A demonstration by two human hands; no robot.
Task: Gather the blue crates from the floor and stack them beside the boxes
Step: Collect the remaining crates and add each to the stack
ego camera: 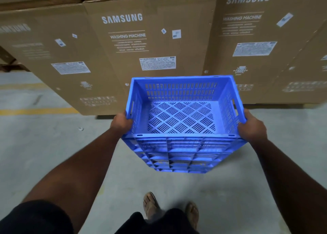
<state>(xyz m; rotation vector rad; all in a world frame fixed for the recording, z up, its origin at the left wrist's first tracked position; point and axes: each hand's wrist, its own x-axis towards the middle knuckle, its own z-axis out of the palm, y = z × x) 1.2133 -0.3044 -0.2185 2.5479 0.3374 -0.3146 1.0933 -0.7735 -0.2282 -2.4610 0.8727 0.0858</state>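
An empty blue crate (180, 116) with slotted walls and floor is at the centre of the head view, on top of more blue crates (178, 155) stacked under it. My left hand (122, 121) grips its left rim near the handle slot. On the opposite rim, my right hand (252, 126) grips the right side. The stack stands just in front of tall brown cardboard boxes (123, 44) printed with washing machine labels.
More cardboard boxes (256, 38) rise at the right and at the left (40, 44). A yellow line (35, 111) runs across the grey concrete floor (44, 145) at left. My sandalled feet (169, 210) stand close behind the stack.
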